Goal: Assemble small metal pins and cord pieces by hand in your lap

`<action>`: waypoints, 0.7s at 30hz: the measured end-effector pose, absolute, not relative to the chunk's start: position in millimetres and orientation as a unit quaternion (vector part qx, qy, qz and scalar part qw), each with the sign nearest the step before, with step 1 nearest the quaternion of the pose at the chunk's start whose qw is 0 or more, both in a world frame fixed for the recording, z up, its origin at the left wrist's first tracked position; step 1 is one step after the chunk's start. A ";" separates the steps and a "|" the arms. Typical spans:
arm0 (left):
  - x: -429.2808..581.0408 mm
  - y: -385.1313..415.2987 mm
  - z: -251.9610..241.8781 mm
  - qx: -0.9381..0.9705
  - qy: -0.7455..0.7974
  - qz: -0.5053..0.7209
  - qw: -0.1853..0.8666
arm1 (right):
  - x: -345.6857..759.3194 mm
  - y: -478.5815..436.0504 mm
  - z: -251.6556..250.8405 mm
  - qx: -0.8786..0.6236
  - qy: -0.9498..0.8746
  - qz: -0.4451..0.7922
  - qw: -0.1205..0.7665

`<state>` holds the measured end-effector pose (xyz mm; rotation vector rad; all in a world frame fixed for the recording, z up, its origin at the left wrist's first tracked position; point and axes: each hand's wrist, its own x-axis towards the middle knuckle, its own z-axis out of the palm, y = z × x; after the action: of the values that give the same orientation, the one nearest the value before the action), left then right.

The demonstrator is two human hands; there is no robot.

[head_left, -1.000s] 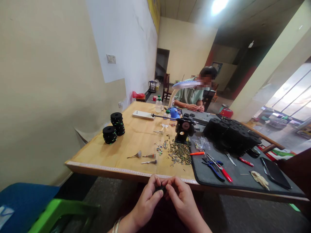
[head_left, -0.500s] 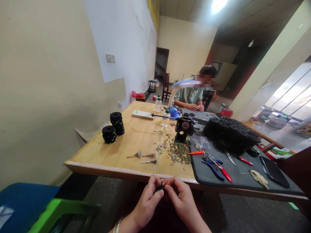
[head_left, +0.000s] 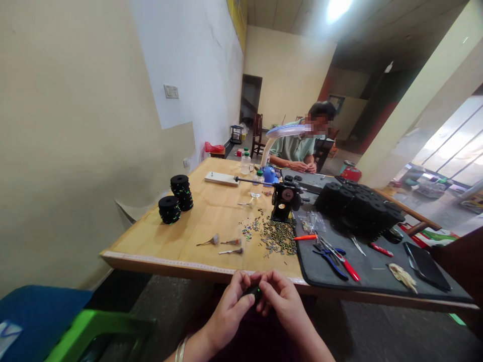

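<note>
My left hand (head_left: 233, 304) is closed round a small dark piece, seemingly a black foam spool (head_left: 249, 291), just in front of the table edge. A bright green speck shows on its right side. There, my right hand (head_left: 278, 294) has thumb and forefinger pinched together against it. Fingers cover most of the piece, and any line on it is too fine to see. Beyond the hands, three small brushlike bundles of fine strands (head_left: 231, 251) lie on the wooden table (head_left: 181, 234). To their right spreads a pile of small dark-and-yellow pieces (head_left: 279, 236).
Two stacks of black spools (head_left: 181, 193) stand at left. A black winding device (head_left: 284, 201) with a long rod stands mid-table. Pliers (head_left: 332, 261), scissors (head_left: 349, 266) and more black spools (head_left: 350, 208) occupy the grey mat (head_left: 366, 274). Across the table a person (head_left: 298, 151) sits behind a lamp (head_left: 285, 131).
My right hand has shifted slightly and its fingers are now more curled. The green speck on the dark piece has come into view. The table things have stayed put.
</note>
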<state>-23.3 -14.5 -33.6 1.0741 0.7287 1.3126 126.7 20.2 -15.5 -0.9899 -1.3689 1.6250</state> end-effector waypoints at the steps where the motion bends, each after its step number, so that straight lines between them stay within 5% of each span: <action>1: -23.3 -14.6 -35.0 0.455 0.311 0.568 0.611 | 125.9 19.6 -16.8 -0.393 -0.542 0.633 0.389; 21: -12.1 -11.8 -28.5 0.277 0.325 0.592 0.683 | 119.8 6.1 -19.7 -0.390 -0.740 0.359 0.414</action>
<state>-12.1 -11.8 -28.5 0.6209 0.7295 1.3279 119.8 6.1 -19.7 -0.9812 -1.8597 0.9034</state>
